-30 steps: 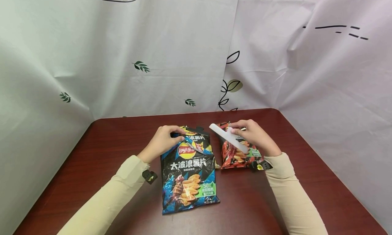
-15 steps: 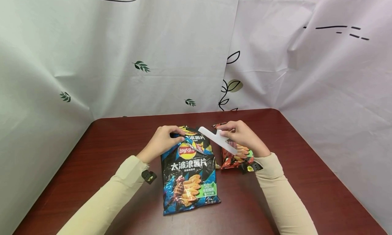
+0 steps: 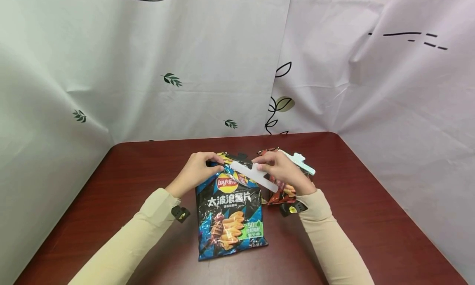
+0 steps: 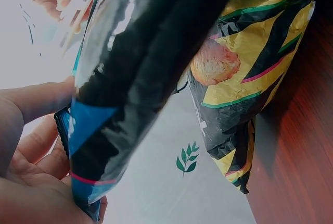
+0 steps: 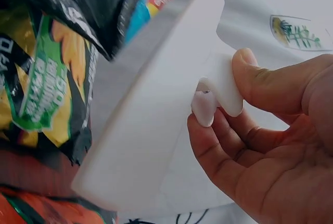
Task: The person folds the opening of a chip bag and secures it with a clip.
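Observation:
In the head view my left hand (image 3: 196, 171) pinches the upper left corner of a blue and black potato chip bag (image 3: 230, 219), whose top edge is folded over. My right hand (image 3: 283, 171) holds a long white bag clip (image 3: 256, 177) by its handle, just right of the blue bag's top. Seen from the right wrist, the thumb and fingers press the two handle tabs of the clip (image 5: 156, 109). The left wrist view shows the thumb and fingers of the left hand (image 4: 36, 151) around the edge of the blue bag (image 4: 130, 52).
Behind the blue bag lies a yellow and black chip bag (image 3: 231, 159) with a black clip (image 3: 242, 156) at its top. A red chip bag (image 3: 278, 194) with a pale clip (image 3: 302, 163) lies to the right. The dark red table (image 3: 156, 165) meets a white curtain (image 3: 208, 62).
The right hand has moved left with the white clip, bringing it close to the blue bag's top and uncovering the pale clip on the red bag. The left hand stays at the bag's corner.

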{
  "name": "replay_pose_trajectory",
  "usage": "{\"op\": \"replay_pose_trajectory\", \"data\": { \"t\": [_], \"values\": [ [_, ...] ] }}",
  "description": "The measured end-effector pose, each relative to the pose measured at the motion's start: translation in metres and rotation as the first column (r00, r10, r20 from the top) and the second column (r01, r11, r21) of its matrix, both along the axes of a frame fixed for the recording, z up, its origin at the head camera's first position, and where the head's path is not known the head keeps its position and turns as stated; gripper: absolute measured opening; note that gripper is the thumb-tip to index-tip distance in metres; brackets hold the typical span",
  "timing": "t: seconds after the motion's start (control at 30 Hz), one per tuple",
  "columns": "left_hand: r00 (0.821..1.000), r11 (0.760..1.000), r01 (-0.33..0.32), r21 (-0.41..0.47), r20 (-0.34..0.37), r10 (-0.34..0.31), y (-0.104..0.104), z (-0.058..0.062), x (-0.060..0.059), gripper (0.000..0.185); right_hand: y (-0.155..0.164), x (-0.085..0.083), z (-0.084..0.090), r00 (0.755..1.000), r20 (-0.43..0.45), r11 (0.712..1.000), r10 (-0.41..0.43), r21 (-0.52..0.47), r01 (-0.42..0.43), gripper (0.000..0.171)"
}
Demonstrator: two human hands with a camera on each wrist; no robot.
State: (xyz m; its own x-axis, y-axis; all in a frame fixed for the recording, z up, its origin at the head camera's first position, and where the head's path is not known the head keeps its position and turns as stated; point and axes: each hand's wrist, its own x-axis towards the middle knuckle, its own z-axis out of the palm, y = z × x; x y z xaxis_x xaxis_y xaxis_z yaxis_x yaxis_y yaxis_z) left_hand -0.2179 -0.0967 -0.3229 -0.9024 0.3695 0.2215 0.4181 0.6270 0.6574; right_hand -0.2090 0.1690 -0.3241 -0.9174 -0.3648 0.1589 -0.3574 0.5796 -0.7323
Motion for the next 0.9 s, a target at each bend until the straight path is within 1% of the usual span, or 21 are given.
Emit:
{"op": "replay_pose_trajectory", "data": {
  "t": [0.13, 0.23, 0.5, 0.77, 0.9],
  "values": [
    [1.0, 1.0, 0.004, -0.008, -0.001, -0.004, 0.001, 0.0, 0.0, 0.015, -0.007, 0.0, -0.002, 1.0, -0.014, 1.0, -0.013, -0.006, 0.012, 0.022],
    [1.0, 1.0, 0.004, -0.009, -0.001, -0.004, 0.001, 0.0, 0.0, 0.015, -0.01, -0.001, -0.003, 0.999, -0.017, 0.999, -0.038, -0.01, 0.038, 0.021],
    [1.0, 1.0, 0.0, -0.016, 0.002, 0.0, 0.0, -0.001, -0.001, 0.016, -0.016, -0.003, -0.003, 0.997, -0.046, 0.998, -0.058, 0.022, 0.059, 0.02],
    [1.0, 1.0, 0.01, -0.024, 0.001, -0.01, 0.001, 0.0, 0.0, 0.017, -0.02, -0.005, -0.004, 0.997, -0.066, 0.998, -0.04, 0.043, 0.043, 0.02],
    [1.0, 1.0, 0.015, -0.027, -0.005, -0.015, 0.0, -0.001, 0.0, 0.018, -0.02, -0.007, -0.006, 0.998, -0.051, 0.999, -0.02, 0.03, 0.022, 0.02]
  ]
}}
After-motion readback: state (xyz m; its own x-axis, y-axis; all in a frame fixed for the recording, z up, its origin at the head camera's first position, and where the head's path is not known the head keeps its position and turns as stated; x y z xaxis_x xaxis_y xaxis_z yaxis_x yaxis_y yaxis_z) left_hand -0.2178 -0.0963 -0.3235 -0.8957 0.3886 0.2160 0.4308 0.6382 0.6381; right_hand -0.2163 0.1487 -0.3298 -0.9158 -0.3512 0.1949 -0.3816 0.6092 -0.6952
